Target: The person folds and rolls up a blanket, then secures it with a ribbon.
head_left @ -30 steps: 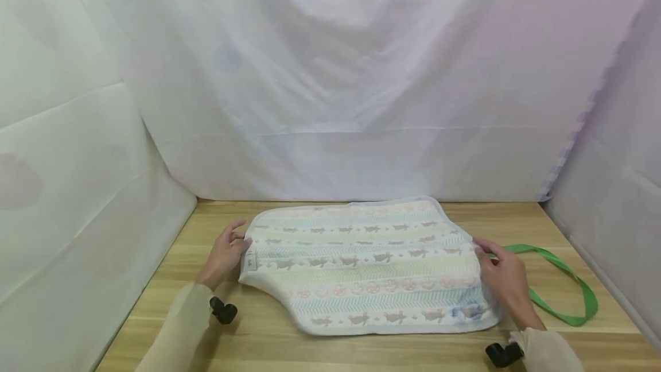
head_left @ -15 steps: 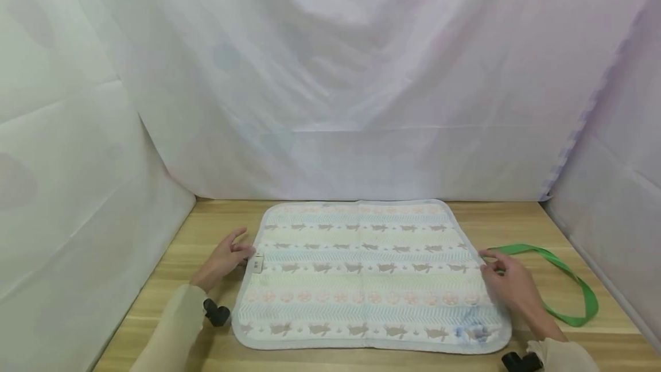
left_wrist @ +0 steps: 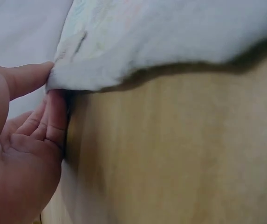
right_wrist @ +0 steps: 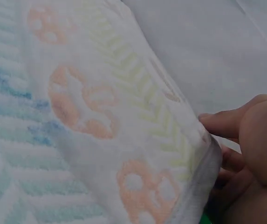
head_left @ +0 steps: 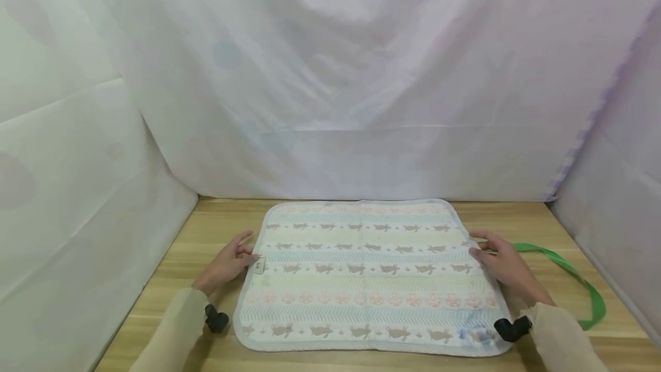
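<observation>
A white patterned cloth with pale blue edging lies spread on the table. Rows of grey-brown animals, orange rounds and blue-green zigzags cross it, and a blue stain marks its front right corner. My left hand pinches the left edge between thumb and fingers, beside a small white tag. In the left wrist view the thumb lies on top and fingers underneath, that edge slightly raised off the wood. On the opposite side my right hand pinches the right edge, which bends up there in the right wrist view.
A green strap loops on the wooden table right of the cloth, partly behind my right hand and forearm. White fabric walls enclose the back, left and right.
The cloth's front edge, slanted and drawn in at the left a second ago, has come down toward me and lies straighter. My right hand went down with it, then slightly up and left.
</observation>
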### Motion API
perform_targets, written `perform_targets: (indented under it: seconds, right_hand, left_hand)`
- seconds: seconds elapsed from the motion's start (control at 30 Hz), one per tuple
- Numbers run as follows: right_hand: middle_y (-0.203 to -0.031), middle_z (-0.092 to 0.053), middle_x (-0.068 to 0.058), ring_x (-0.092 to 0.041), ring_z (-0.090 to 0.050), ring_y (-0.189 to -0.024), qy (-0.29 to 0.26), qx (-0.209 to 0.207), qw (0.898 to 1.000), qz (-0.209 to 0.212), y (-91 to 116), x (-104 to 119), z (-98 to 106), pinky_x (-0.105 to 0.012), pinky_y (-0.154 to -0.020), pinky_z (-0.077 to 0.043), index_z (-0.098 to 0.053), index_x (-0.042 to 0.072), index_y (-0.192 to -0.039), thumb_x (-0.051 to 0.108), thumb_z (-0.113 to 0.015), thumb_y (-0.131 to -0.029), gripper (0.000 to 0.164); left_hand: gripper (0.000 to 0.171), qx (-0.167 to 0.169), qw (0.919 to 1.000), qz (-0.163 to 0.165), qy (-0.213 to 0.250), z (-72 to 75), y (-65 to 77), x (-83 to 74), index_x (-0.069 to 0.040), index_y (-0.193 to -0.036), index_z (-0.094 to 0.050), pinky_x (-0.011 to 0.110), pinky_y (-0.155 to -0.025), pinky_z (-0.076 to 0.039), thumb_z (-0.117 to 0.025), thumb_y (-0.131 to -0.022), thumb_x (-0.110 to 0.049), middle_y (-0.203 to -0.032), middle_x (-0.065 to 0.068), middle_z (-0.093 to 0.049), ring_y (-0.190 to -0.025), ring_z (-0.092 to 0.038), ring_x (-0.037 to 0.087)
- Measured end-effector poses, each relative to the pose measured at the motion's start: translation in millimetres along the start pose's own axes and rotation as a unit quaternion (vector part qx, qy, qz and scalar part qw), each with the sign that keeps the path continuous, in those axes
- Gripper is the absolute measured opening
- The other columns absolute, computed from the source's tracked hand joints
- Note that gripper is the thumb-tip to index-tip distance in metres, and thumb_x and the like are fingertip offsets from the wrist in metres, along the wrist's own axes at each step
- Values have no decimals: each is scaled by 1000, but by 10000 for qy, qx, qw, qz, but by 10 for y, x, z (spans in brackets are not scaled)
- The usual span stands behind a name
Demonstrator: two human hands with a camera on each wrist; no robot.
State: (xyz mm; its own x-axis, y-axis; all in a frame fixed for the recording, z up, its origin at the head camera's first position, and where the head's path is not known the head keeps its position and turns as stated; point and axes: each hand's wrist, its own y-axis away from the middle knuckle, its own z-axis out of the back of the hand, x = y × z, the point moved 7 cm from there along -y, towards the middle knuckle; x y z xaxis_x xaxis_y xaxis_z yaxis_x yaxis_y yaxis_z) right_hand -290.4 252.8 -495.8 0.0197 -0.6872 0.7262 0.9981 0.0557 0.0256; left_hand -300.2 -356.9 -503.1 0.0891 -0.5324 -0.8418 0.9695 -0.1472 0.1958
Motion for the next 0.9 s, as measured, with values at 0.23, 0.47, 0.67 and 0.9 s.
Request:
perform_targets:
  seconds: [0.23,0.47,0.67,0.9]
  right_hand:
    - [-118,-59,-18,-7,-59,-95,-30,-433,9984,361,-42,-222,-82,-24,-72,-51,-57,6,-136,23,-59,-101,40]
    - [-117,-62,-17,4,-58,-83,-255,-610,9951,735,-33,-276,-95,-22,-66,-51,-56,9,-138,24,-60,-101,40]
    - [-114,-59,-15,-5,-58,-78,-460,-357,9955,753,-52,-293,-88,-22,-66,-51,-51,8,-142,23,-60,-101,45]
    - [-114,-61,-15,-5,-60,-82,-512,-246,9964,623,-74,-272,-66,-22,-68,-50,-50,8,-143,25,-60,-100,47]
  left_hand:
    - [73,-272,9996,35,10,-13,-32,29,-11,-155,-24,24,-68,-45,-66,-96,-17,-107,10,-60,-86,-50,18]
    - [72,-386,9990,-130,-171,2,-62,49,-11,-155,-24,25,-73,-45,-66,-96,-13,-106,10,-58,-89,-51,19]
    - [70,-531,9981,-21,-317,18,-48,32,-9,-154,-27,25,-69,-45,-66,-96,-15,-107,10,-60,-87,-52,20]
    - [68,-685,9972,106,-265,8,-11,26,-9,-153,-28,24,-69,-44,-66,-96,-17,-109,10,-62,-87,-52,18]
